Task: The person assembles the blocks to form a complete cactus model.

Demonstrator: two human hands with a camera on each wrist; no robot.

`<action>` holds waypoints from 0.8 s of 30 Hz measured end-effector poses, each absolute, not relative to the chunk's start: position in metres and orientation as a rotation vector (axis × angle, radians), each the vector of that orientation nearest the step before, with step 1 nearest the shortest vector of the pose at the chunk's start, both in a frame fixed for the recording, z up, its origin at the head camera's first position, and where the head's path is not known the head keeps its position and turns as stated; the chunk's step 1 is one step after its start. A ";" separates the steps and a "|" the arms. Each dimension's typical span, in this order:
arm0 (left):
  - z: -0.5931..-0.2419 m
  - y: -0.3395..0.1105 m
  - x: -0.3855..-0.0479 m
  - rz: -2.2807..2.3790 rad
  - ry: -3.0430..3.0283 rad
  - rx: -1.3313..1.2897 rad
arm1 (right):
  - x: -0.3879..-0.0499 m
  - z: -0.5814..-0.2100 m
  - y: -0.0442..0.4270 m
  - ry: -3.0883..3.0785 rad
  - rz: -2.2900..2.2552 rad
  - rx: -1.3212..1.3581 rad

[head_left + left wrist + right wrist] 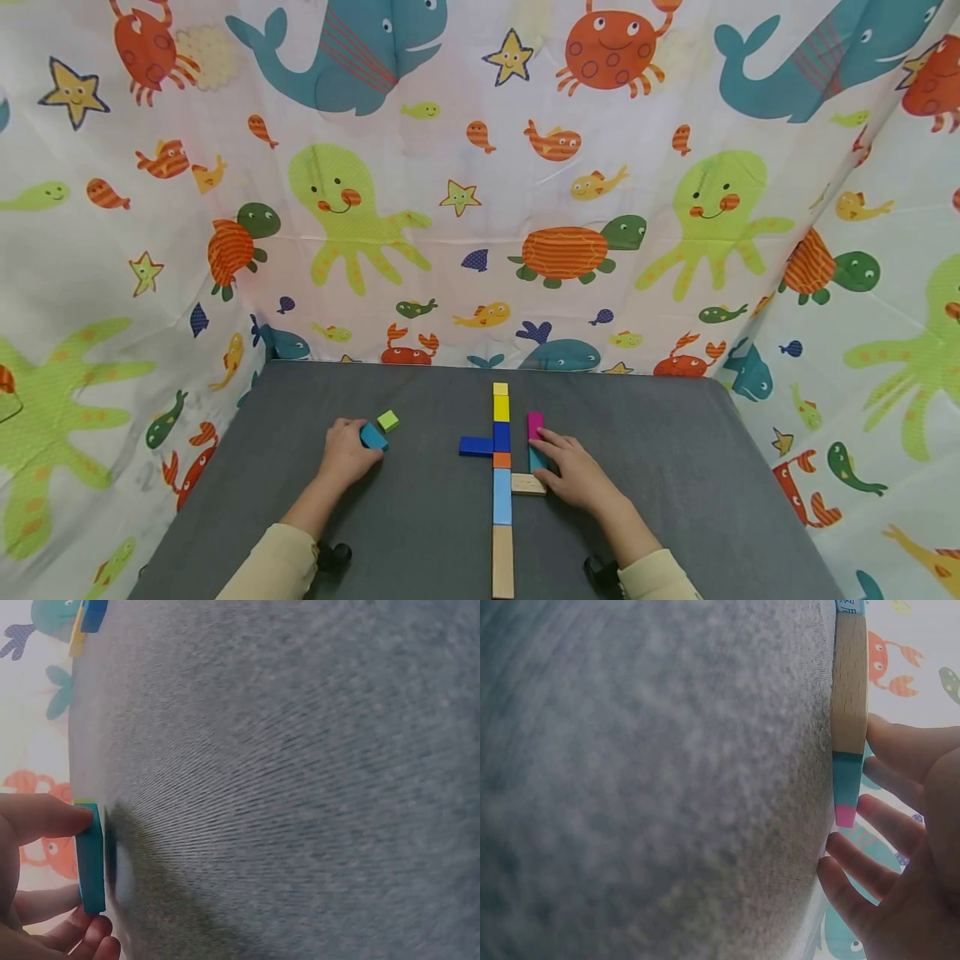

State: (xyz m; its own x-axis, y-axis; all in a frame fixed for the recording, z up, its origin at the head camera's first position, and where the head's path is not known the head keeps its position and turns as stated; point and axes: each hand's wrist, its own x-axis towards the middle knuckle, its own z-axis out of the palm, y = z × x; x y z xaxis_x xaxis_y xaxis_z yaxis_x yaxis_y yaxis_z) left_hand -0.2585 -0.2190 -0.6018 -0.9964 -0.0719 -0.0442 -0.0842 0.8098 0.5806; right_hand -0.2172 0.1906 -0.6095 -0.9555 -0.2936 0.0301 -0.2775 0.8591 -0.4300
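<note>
My left hand (348, 457) pinches a teal-blue block (372, 437) between thumb and fingers at the left of the table; the left wrist view shows this block (91, 859) edge-on, held just off the grey cloth. Just beyond it lies a small green block (387, 421). On the other side, my right hand (579, 472) rests with spread, fairly straight fingers against a teal block (536, 460), partly hidden by them. A magenta block (535, 423) adjoins its far end. A short wooden block (528, 484) lies at the near end, by my thumb.
A long line of blocks runs up the table's middle: yellow (501, 407), dark blue (501, 435), orange (502, 460), light blue (502, 496) and plain wood (502, 560). Another dark blue block (476, 447) juts left. A patterned sheet (420, 325) hangs behind the grey table (645, 417).
</note>
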 end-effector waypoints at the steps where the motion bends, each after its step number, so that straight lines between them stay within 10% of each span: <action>1: -0.601 -0.219 -0.259 0.963 2.970 -0.132 | -0.217 -0.609 0.191 2.993 -0.685 -0.462; 24: -0.580 -0.182 -0.275 1.268 2.957 -0.029 | -0.217 -0.608 0.191 2.994 -0.696 -0.475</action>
